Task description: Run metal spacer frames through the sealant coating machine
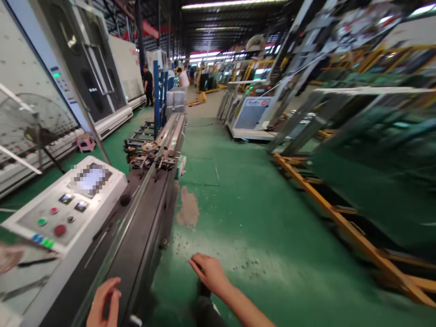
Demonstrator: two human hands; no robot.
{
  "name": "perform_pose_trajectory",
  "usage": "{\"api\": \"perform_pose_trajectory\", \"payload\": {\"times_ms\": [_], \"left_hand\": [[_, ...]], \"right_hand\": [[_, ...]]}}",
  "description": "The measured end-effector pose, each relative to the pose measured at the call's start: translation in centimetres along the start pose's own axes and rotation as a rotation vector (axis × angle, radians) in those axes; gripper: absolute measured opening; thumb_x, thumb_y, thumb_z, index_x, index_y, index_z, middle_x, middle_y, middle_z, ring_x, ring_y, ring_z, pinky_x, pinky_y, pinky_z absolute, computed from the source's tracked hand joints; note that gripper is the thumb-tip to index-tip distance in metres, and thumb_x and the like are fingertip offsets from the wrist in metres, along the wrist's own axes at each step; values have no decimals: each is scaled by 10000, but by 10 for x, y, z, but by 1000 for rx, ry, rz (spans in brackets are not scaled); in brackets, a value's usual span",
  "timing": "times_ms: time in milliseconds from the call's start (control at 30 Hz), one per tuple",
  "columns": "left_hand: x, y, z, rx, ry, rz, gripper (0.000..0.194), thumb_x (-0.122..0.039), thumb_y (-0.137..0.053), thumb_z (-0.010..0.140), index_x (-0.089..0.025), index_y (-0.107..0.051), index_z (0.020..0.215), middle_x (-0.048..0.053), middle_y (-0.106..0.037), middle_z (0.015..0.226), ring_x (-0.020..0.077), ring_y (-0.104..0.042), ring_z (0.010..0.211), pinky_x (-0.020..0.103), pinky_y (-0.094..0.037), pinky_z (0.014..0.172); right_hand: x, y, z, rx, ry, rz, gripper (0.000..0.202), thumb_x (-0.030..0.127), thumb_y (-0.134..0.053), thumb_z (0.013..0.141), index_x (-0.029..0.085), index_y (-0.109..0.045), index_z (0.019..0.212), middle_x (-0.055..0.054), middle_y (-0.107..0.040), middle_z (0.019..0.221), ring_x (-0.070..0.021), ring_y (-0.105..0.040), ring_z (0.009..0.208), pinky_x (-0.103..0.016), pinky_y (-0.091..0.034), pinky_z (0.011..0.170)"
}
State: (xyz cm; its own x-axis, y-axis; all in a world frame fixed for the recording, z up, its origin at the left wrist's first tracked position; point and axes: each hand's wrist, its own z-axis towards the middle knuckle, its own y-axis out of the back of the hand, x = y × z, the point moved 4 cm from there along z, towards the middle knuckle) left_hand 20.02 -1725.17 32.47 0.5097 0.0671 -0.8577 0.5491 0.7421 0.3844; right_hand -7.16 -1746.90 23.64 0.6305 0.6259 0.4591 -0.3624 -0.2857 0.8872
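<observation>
My left hand (104, 303) is at the bottom of the view, over the near end of a long dark bench (136, 245). Its fingers are loosely bent, with a gap between thumb and forefinger and nothing seen in it. Close beside it runs a narrow metallic strip (127, 220) along the length of the bench; I cannot tell whether they touch. My right hand (208, 271) hangs over the green floor to the right of the bench. Its fingers are curled in, and no object shows in them.
A white control panel (64, 211) with a screen and buttons stands left of the bench. Farther along sits a mechanism (150, 154). At right is a yellow-framed rack (320, 209) with large sheets. A fan (36, 131) stands at left. Two people (148, 86) are far back.
</observation>
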Motion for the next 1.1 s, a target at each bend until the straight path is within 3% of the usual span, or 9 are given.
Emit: {"api": "perform_pose_trajectory", "payload": {"times_ms": [133, 267, 333, 400, 533, 700, 867, 967, 1100], "left_hand": [[-83, -213, 52, 213, -38, -124, 303, -406, -624, 879, -191, -658, 1090, 109, -645, 1120, 189, -650, 878, 288, -554, 790], [-182, -425, 77, 411, -9, -365, 215, -386, -605, 893, -171, -614, 899, 122, -602, 1108, 205, -614, 970, 292, -525, 814], [-225, -512, 88, 531, -33, -415, 214, -374, -601, 894, -166, -598, 842, 126, -583, 1107, 216, -588, 1019, 285, -503, 815], [-254, -583, 104, 644, -50, -432, 201, -359, -603, 892, -164, -597, 844, 128, -562, 1133, 209, -576, 1004, 279, -489, 797], [-269, -698, 158, 771, -18, -418, 211, -354, -620, 877, -156, -577, 818, 133, -528, 1176, 192, -570, 943, 278, -477, 768], [-233, -832, 258, 779, 60, -419, 260, -398, -651, 841, -154, -574, 796, 138, -556, 1138, 218, -577, 956, 284, -471, 751], [-200, -962, 405, 729, 133, -430, 336, -476, -674, 780, -155, -578, 758, 145, -597, 1051, 247, -586, 934, 301, -480, 720], [-209, -1028, 503, 740, 172, -429, 361, -502, -681, 752, -158, -572, 755, 141, -620, 1022, 249, -589, 928, 296, -477, 706], [-231, -1094, 620, 726, 176, -410, 335, -478, -671, 767, -162, -560, 769, 126, -636, 1024, 222, -588, 911, 278, -465, 709]], "right_hand": [[-181, 67, -23, -11, -257, 46, 391, 411, -330, 1029, 209, -630, 880, -44, -686, 853, -190, -658, 792, -262, -385, 679], [-324, 132, -39, 89, -469, 45, 304, 361, -394, 1004, 214, -660, 1008, -64, -721, 926, -227, -687, 866, -278, -426, 706], [-381, 156, -41, 162, -522, 40, 277, 321, -435, 981, 194, -665, 1072, -90, -727, 977, -251, -689, 939, -294, -452, 753], [-434, 174, -35, 219, -560, 41, 285, 290, -465, 958, 176, -658, 1134, -117, -720, 1043, -268, -678, 1012, -309, -470, 810], [-532, 191, 9, 285, -604, 79, 351, 273, -518, 915, 165, -635, 1227, -156, -686, 1158, -291, -641, 1119, -339, -474, 908], [-646, 213, 122, 282, -608, 122, 399, 264, -542, 874, 179, -634, 1253, -156, -676, 1180, -300, -636, 1128, -355, -474, 937], [-753, 273, 279, 291, -672, 88, 402, 254, -573, 833, 222, -655, 1225, -125, -684, 1189, -271, -630, 1148, -323, -456, 961], [-808, 326, 388, 295, -653, 56, 405, 251, -578, 835, 212, -656, 1231, -131, -685, 1183, -265, -634, 1140, -312, -457, 950], [-869, 378, 542, 298, -528, -31, 423, 273, -513, 906, 168, -607, 1305, -158, -662, 1196, -283, -625, 1135, -343, -465, 946]]}}
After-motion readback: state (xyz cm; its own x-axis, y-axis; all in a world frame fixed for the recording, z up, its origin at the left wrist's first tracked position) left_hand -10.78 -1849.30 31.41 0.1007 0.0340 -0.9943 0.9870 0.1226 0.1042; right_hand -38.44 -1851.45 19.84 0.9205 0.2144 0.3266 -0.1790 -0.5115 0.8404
